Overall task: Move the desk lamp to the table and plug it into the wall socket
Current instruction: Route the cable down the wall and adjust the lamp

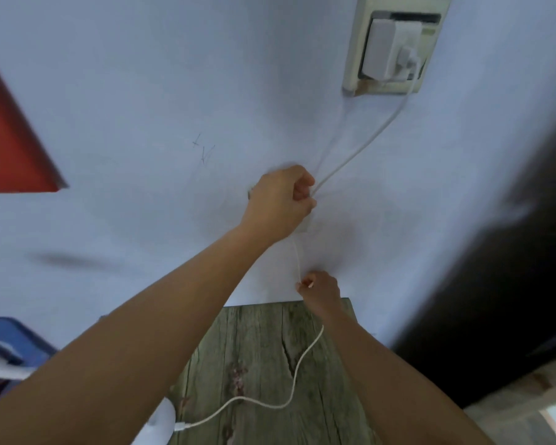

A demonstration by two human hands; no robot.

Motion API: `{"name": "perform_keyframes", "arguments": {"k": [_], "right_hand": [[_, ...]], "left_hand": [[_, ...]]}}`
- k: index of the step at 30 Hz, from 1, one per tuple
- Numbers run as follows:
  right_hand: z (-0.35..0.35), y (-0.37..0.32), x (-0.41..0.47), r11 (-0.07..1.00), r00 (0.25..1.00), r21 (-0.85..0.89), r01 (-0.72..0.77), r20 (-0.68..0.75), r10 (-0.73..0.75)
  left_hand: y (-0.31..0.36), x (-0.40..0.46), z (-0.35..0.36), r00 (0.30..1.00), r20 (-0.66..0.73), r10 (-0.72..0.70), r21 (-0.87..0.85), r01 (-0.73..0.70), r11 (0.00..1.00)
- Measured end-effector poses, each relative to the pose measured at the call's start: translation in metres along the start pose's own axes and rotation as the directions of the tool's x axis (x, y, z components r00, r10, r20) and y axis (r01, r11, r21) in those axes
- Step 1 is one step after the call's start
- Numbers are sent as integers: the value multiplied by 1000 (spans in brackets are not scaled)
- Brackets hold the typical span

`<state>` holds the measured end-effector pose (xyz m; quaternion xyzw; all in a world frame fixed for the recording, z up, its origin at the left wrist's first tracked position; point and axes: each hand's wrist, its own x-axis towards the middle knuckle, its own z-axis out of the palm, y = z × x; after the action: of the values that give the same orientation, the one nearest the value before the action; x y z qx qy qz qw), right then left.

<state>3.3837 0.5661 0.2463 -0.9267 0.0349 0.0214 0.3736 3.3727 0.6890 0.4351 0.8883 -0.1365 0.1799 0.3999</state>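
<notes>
White cable [357,152] is seen running from an adapter [390,48] seated in the wall socket [353,59] down to the left hand [280,200], which is clenched around it against the pale wall [142,91]. Lower down, the cable is pinched between thumb and fingertips of the right hand [320,292]. From there it trails across the grey wooden table [264,348] to the lamp base [159,422], partly hidden at the table's left edge.
</notes>
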Motion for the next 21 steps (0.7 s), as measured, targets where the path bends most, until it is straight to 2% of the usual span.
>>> {"name": "perform_keyframes", "arguments": {"k": [6,11,13,15,18,20,21], "right_hand": [[24,-7,7,992,990,117,49,126,-63],[43,11,-4,972,982,215,92,145,-125],[45,13,-8,969,975,219,112,163,-150],[45,12,-8,972,978,201,120,144,-150],[43,13,-6,988,987,102,117,101,-128],[38,16,-6,991,984,49,126,122,-131],[35,19,-7,991,981,44,127,140,-132]], "left_hand": [[-28,-37,6,965,-208,160,81,-146,986],[-44,-63,6,930,-322,176,76,-160,984],[-53,-76,11,939,-312,142,70,-127,989],[-66,-97,21,970,-222,102,83,-86,993],[-92,-133,45,999,47,-4,141,-2,990],[-108,-153,62,956,270,-117,231,54,971],[-114,-162,73,908,374,-190,289,81,954]]}}
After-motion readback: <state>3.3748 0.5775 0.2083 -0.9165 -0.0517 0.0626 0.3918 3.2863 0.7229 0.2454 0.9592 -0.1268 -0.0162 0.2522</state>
